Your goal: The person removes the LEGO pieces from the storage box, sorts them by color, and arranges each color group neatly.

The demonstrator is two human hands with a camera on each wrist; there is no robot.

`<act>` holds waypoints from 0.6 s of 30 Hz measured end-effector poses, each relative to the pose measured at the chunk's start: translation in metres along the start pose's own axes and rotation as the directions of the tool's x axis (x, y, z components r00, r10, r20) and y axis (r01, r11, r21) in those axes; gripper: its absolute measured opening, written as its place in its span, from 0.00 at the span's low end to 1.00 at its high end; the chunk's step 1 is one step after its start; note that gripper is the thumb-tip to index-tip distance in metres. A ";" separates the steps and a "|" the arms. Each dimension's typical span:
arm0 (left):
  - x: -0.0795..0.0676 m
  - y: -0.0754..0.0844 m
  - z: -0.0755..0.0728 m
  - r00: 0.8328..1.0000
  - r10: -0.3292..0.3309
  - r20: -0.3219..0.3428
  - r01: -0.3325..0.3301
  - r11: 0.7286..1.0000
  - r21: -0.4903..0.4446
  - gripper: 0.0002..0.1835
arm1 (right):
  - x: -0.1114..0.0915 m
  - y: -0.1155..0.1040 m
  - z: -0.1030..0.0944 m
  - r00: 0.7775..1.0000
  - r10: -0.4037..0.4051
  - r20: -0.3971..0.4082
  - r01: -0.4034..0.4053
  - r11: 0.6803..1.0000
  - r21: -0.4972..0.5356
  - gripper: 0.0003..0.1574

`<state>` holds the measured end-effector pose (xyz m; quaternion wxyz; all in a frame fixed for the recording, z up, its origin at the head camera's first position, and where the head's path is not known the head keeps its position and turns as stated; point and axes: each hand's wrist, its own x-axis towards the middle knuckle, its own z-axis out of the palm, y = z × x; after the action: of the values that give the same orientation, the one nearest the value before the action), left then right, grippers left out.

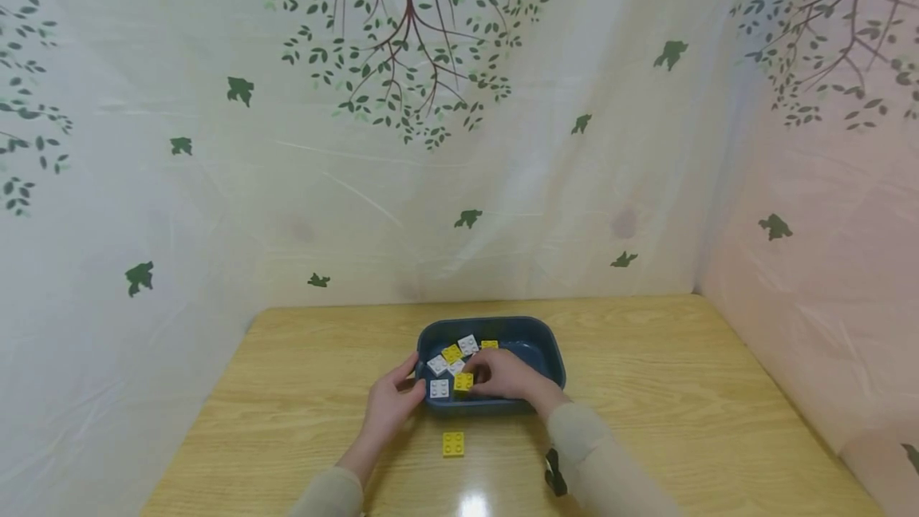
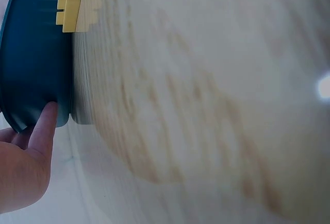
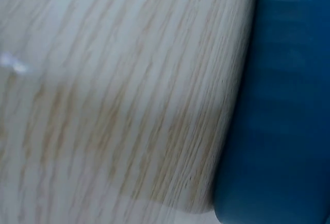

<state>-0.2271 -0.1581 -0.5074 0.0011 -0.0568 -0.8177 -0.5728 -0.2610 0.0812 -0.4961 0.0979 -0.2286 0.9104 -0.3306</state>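
Observation:
A dark blue plastic bin (image 1: 534, 353) stands on the wooden table with white and yellow toy bricks in its left half. My left hand (image 1: 395, 397) holds the bin's left end, its thumb pressed against the front wall near the corner; the left wrist view shows this thumb (image 2: 45, 128) on the blue wall, with the other fingers partly hidden. Reaching over the front rim, my right hand (image 1: 506, 373) has its thumb and fingertips at a yellow brick (image 1: 463, 382). Close by lie a white brick (image 1: 439, 388) and another yellow brick (image 1: 451, 353). The right hand is outside its own wrist view.
One yellow brick (image 1: 453, 444) lies on the table (image 1: 301, 421) in front of the bin. A printed curtain (image 1: 431, 214) with trees and birds hangs behind the table and along both sides. A dark object (image 1: 554, 471) shows at the right sleeve.

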 end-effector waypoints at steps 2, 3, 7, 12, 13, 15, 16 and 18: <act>0.000 0.000 0.000 1.000 0.002 0.002 -0.002 1.000 0.002 0.29 | -0.003 0.000 -0.002 1.000 -0.023 -0.020 0.023 1.000 0.000 0.15; 0.000 0.000 0.000 1.000 -0.010 0.001 0.010 1.000 0.000 0.29 | -0.004 -0.001 -0.003 0.999 -0.037 -0.029 0.037 0.999 0.001 0.14; 0.001 -0.001 0.000 1.000 -0.016 0.005 0.016 1.000 0.013 0.29 | -0.013 -0.005 -0.009 0.997 -0.059 -0.056 0.059 0.998 -0.009 0.15; 0.000 -0.001 0.000 1.000 -0.007 -0.001 0.007 1.000 0.018 0.29 | -0.026 -0.011 -0.015 0.994 -0.075 -0.085 0.074 0.997 -0.011 0.17; 0.000 -0.001 0.000 1.000 -0.007 -0.002 0.008 1.000 0.016 0.29 | -0.028 -0.012 -0.017 0.992 -0.084 -0.091 0.084 0.996 -0.009 0.17; -0.001 0.000 0.000 1.000 -0.003 -0.003 0.003 1.000 0.019 0.29 | -0.034 -0.014 -0.019 0.989 -0.106 -0.106 0.106 0.994 -0.005 0.18; -0.001 0.000 0.000 1.000 -0.003 -0.003 0.003 1.000 0.022 0.29 | -0.037 -0.015 -0.020 0.987 -0.116 -0.112 0.117 0.993 -0.001 0.18; -0.001 0.000 0.000 1.000 -0.007 0.000 0.007 1.000 0.028 0.29 | -0.042 -0.017 -0.022 0.985 -0.124 -0.116 0.125 0.992 0.004 0.19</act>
<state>-0.2262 -0.1582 -0.5075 -0.0002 -0.0538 -0.8259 -0.5613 -0.2251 0.1019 -0.4672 0.0253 -0.2650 0.8965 -0.3541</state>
